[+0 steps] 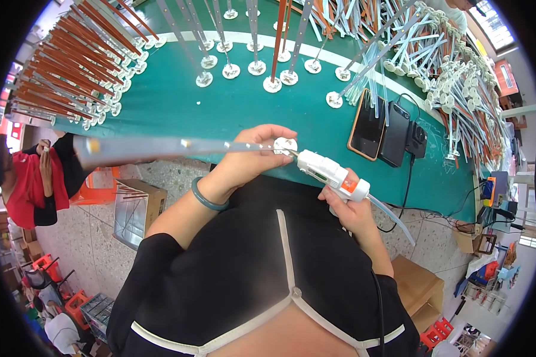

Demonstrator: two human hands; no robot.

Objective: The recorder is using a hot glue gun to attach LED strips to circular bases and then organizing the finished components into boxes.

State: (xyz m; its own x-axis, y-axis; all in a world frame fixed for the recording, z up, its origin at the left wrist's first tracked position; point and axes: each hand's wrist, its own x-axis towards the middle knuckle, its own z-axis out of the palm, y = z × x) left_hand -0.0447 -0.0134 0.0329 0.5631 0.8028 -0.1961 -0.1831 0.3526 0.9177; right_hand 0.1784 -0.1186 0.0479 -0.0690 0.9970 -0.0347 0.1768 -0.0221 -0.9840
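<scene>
My left hand (247, 157) grips a grey strip (184, 146) dotted with small lights, close to its round white base (286, 146). The strip points left across my forearm, its far end large and blurred. In my right hand (354, 205) is a white hot glue gun (324, 169) with an orange patch. Its nozzle touches or nearly touches the base where the strip meets it. A pale glue stick (393, 219) trails out of the gun's back end. Whether glue is on the base is too small to tell.
On the green table (161, 113), several strips stand upright on round bases (272, 84). Brown strips (71, 65) crowd the left; loose stems (458, 83) heap up at right. A phone (366, 128) lies beside a black power bank (395, 134) with a cable. A person in red (33, 184) sits left.
</scene>
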